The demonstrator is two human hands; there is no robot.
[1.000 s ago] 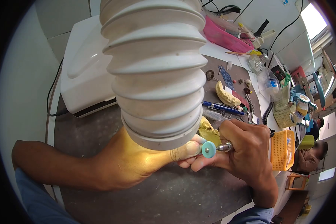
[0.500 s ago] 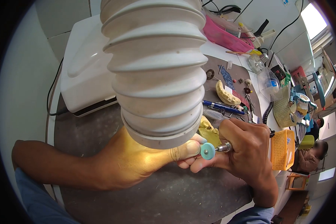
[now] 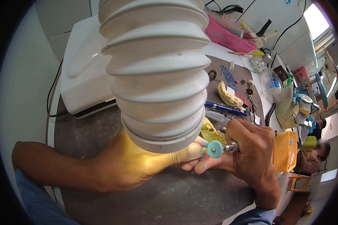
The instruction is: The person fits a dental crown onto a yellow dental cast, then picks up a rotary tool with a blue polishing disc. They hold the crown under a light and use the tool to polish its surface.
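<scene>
Head view is showing a big white hose (image 3: 156, 71) hanging over the gray table (image 3: 161, 198). The left hand (image 3: 139, 163) is pinching a tiny piece, mostly hidden, under it. The right hand (image 3: 251, 153) is squeezing a grinding tool, pressing its blue wheel (image 3: 215, 149) there. The smoothing looks underway, not finished.

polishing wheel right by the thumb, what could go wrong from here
The teal polishing wheel sits right against the left hand's thumb tip, so a slip of the right hand could graze skin. The white extraction hose hides much of the small piece pinched there, so over-grinding seems possible. The yellow dental model lies close behind and might get nicked.
</scene>
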